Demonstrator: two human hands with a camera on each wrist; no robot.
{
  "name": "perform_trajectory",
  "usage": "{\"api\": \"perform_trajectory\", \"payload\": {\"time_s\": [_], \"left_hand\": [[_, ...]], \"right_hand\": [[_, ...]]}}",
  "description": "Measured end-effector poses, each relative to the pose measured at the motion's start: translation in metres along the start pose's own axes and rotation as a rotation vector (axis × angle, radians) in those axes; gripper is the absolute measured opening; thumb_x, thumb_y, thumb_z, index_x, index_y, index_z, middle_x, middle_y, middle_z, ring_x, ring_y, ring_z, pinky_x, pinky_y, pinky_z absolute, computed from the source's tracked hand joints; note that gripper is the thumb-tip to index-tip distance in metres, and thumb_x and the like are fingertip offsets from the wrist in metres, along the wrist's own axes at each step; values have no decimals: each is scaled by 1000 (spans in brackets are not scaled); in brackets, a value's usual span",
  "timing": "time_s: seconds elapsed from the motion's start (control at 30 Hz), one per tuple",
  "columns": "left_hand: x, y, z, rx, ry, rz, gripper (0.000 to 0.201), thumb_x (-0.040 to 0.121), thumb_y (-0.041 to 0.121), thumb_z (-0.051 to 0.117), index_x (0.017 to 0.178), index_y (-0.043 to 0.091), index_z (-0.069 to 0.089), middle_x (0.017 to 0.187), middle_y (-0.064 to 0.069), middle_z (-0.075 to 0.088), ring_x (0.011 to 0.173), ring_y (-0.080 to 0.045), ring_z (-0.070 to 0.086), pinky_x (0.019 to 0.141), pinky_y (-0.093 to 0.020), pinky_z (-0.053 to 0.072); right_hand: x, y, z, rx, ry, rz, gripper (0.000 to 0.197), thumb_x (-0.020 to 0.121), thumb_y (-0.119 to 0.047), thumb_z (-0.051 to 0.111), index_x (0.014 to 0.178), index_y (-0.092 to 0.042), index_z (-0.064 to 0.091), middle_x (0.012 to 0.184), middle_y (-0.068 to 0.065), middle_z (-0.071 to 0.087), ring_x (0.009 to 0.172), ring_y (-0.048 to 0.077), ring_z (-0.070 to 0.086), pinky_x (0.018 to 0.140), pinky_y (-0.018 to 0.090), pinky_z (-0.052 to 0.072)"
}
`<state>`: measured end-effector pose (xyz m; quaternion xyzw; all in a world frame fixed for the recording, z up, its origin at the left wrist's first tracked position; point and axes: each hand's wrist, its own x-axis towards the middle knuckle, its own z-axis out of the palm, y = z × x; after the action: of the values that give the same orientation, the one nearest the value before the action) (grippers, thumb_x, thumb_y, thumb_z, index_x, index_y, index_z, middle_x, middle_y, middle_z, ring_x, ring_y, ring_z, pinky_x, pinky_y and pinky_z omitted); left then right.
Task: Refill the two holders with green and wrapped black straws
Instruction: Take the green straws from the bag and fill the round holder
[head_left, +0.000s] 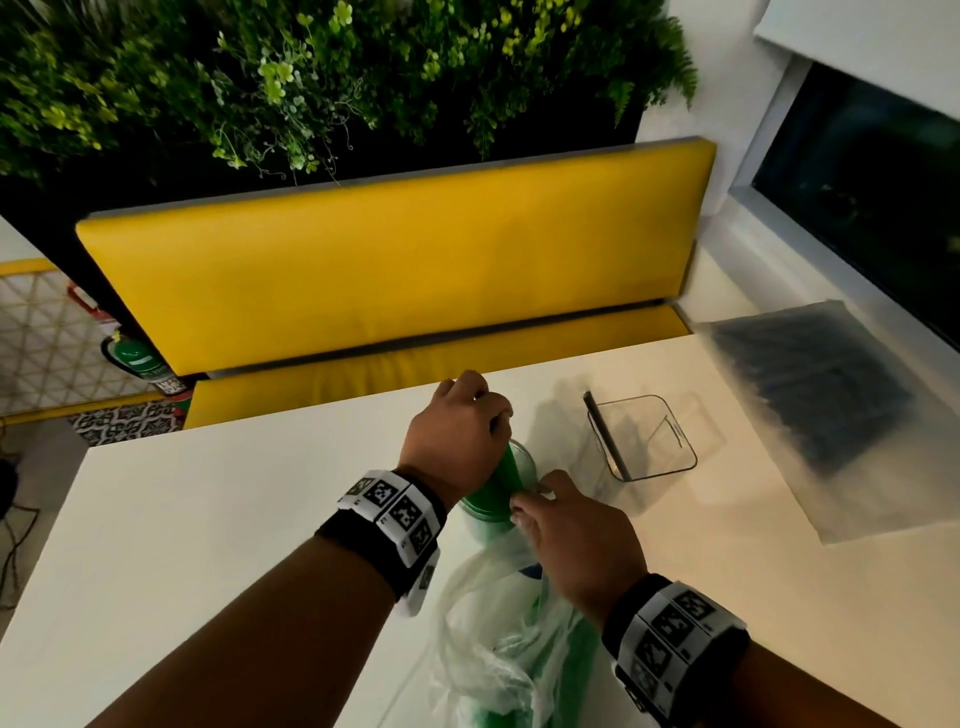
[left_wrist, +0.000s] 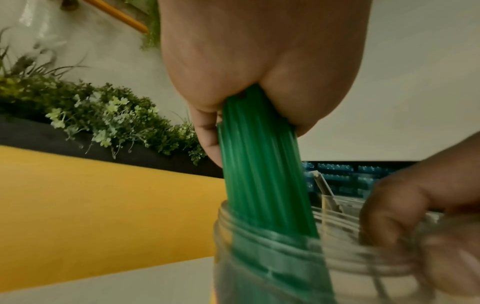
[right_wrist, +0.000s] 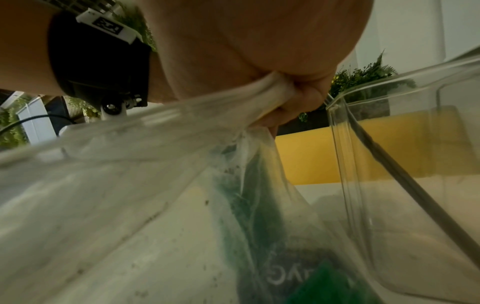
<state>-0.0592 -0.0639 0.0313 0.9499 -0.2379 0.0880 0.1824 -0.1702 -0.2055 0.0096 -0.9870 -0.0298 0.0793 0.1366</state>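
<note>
My left hand (head_left: 485, 415) grips a bundle of green straws (left_wrist: 259, 164) from above, their lower ends standing inside a round clear jar (head_left: 529, 460) mid-table. My right hand (head_left: 530, 506) is beside the jar's rim and pinches the bunched edge of a clear plastic bag (right_wrist: 155, 144) that lies toward me with more green straws (head_left: 576, 660) in it. To the right stands a square clear holder (head_left: 670, 447) with one black straw (head_left: 608, 439) leaning inside. A clear pack of wrapped black straws (head_left: 810, 384) lies flat at the far right.
The white table (head_left: 234, 519) has bare surface on the left. A yellow bench (head_left: 389, 270) runs along its far edge, with a plant wall (head_left: 311, 78) above it. A window sill (head_left: 857, 249) borders the right side.
</note>
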Motion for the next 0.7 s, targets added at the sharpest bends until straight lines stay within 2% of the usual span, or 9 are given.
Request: {"api": "perform_trajectory", "payload": {"time_s": [0.07,0.13,0.3,0.43,0.53,0.63,0.67,0.7], "left_hand": [[1,2,-4,14,-94,11,23,95,39,56,94,21,70,108,2,62,96,-23,57,66,-38,55],[0,7,-8,73,-213,26,28,97,47,51,97,23,66,105,4,63,98,-22,57,70,-36,54],[4,14,-10,165,-315,-8,26,100,45,40,106,26,57,111,2,58,106,-24,52,75,-42,54],[9,12,-12,184,-338,37,34,98,53,40,109,26,58,116,2,56,109,-23,52,76,-41,53],[1,8,-13,89,-303,11,40,93,63,46,117,33,58,129,4,52,120,-21,48,83,-41,54],[-5,9,-21,-15,-389,-25,53,86,70,50,132,45,46,148,1,38,137,-25,37,99,-47,49],[-7,10,-29,-46,-358,-37,59,85,72,50,137,46,42,152,-1,32,141,-27,32,105,-49,44],[-9,13,-40,-68,-272,-39,62,85,71,51,140,44,41,154,-3,30,142,-28,30,107,-48,40]], "right_hand": [[-1,2,0,3,4,-7,23,100,-44,40,114,-38,58,122,-4,53,77,17,68,62,28,50],[-1,3,0,15,-3,-2,24,100,-44,41,117,-38,57,125,-4,52,81,17,68,67,29,53],[-1,5,6,44,22,6,26,100,-44,39,117,-38,59,125,-4,53,81,15,68,68,30,54],[-1,5,7,67,53,-2,28,101,-45,38,119,-39,58,121,-5,56,82,13,67,70,30,55],[-4,5,5,87,30,-9,37,100,-47,38,136,-43,44,127,-5,53,92,13,66,74,29,55],[-13,8,-1,174,-1,29,61,94,-55,48,147,-44,20,130,-4,49,102,16,64,77,27,52],[-16,9,-4,208,-10,61,69,90,-58,53,148,-44,18,132,-5,48,106,17,63,79,28,50],[-19,11,-6,237,-11,96,75,86,-60,59,147,-43,19,133,-5,47,110,18,62,81,30,49]]}}
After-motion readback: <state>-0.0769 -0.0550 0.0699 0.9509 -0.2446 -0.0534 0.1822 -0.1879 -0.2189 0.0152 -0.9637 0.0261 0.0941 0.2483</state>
